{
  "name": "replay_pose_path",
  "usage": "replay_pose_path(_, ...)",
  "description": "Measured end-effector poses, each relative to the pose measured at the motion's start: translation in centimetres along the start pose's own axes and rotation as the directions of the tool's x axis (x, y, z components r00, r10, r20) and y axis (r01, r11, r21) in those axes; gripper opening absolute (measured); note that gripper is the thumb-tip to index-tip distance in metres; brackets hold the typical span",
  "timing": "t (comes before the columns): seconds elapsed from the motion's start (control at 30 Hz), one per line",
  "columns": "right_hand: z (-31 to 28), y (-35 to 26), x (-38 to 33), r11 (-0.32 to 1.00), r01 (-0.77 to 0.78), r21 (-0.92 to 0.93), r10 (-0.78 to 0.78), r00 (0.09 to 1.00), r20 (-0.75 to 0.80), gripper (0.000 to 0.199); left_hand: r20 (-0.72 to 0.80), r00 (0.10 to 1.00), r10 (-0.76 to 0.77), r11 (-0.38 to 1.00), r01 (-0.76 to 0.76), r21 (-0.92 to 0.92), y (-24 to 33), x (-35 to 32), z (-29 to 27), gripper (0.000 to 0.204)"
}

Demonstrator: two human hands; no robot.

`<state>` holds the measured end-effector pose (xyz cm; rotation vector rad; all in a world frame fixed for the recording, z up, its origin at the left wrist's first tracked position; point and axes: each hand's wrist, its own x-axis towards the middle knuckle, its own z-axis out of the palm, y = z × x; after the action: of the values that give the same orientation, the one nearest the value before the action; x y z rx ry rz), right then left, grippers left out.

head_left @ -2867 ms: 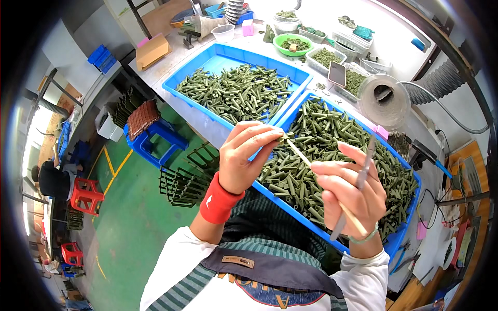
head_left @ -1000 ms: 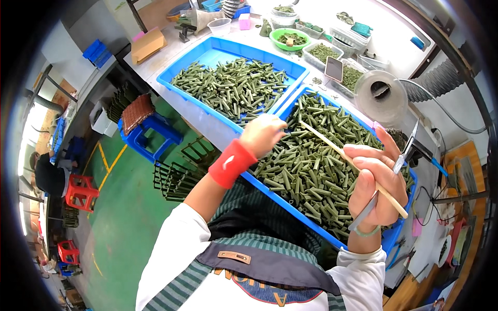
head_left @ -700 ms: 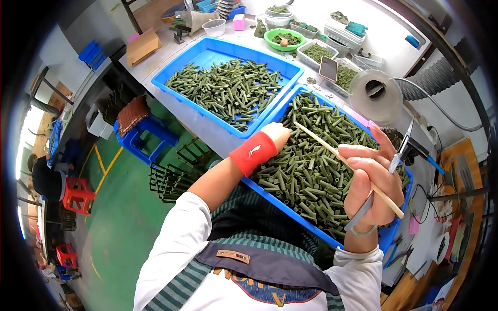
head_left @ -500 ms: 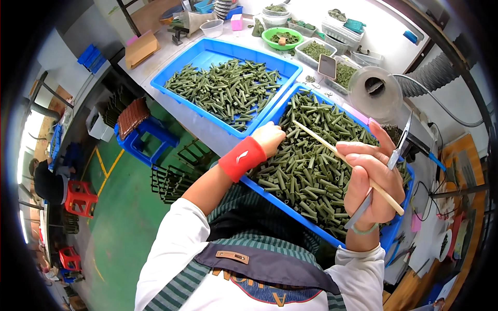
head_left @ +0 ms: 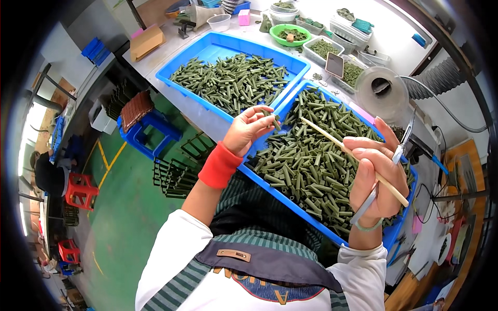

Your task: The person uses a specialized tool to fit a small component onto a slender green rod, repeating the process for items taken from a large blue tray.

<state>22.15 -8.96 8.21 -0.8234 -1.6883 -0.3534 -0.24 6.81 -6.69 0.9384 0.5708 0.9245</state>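
Note:
My left hand [head_left: 247, 129], a red wristband behind it, pinches a small green tube piece [head_left: 276, 122] between thumb and fingers over the edge where two blue trays meet. My right hand [head_left: 381, 173] is closed round a thin wooden stick [head_left: 332, 139] and a slim metal tool [head_left: 369, 201] whose exact kind I cannot make out. The stick's tip points left toward the green piece, apart from it. Beneath both hands lies the near blue tray [head_left: 295, 213], heaped with cut green tube pieces [head_left: 306, 171].
The farther blue tray [head_left: 210, 46] holds more green pieces. Behind stand a green bowl [head_left: 280, 30], clear tubs [head_left: 332, 46], a phone [head_left: 334, 65] and a clear round cover [head_left: 376, 85] by a grey hose [head_left: 438, 75]. A blue stool [head_left: 140, 136] stands on the floor at left.
My left hand has risen out of the near tray and drawn back to the left, now with a green tube piece in its fingers. The right hand has barely moved.

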Motion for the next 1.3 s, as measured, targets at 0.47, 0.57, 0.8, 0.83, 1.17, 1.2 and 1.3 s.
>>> replay_pose_path(0.47, 0.1, -0.8, -0.4, 0.994, -0.068, 0.087, 0.063, 0.997, 0.048, 0.018, 0.196, 0.707, 0.68, 0.438, -0.605, 0.665, 3.1, -4.1, 6.4, 0.027)
replay_pose_path(0.57, 0.5, -0.8, -0.5, 0.993, -0.06, 0.104, 0.056, 0.998, 0.04, 0.02, 0.192, 0.676, 0.711, 0.422, -0.629, 0.652, 3.6, -4.2, 6.8, 0.029)
replay_pose_path(0.8, 0.2, -1.4, -0.4, 0.994, -0.017, 0.104, 0.009, 0.997, 0.083, 0.022, 0.209, 0.665, 0.717, 0.445, -0.668, 0.597, 4.2, -4.1, 7.4, 0.031)
replay_pose_path(0.83, 0.2, -1.6, -0.5, 0.993, -0.02, 0.115, 0.009, 0.995, 0.099, 0.022, 0.208, 0.664, 0.719, 0.442, -0.667, 0.6, 4.3, -4.2, 7.2, 0.031)
replay_pose_path(1.17, 0.2, -1.8, -1.0, 0.993, -0.01, 0.115, -0.006, 0.99, 0.139, 0.017, 0.194, 0.691, 0.696, 0.46, -0.637, 0.618, 4.5, -4.7, 7.3, 0.031)
replay_pose_path(1.2, 0.1, -1.8, -1.0, 0.993, -0.022, 0.12, 0.004, 0.989, 0.148, 0.017, 0.185, 0.703, 0.687, 0.478, -0.628, 0.615, 4.5, -4.7, 7.3, 0.03)
replay_pose_path(1.3, 0.3, -1.7, -0.8, 0.992, 0.003, 0.123, -0.026, 0.982, 0.188, 0.017, 0.236, 0.617, 0.751, 0.334, -0.662, 0.67, 4.5, -4.4, 7.2, 0.027)
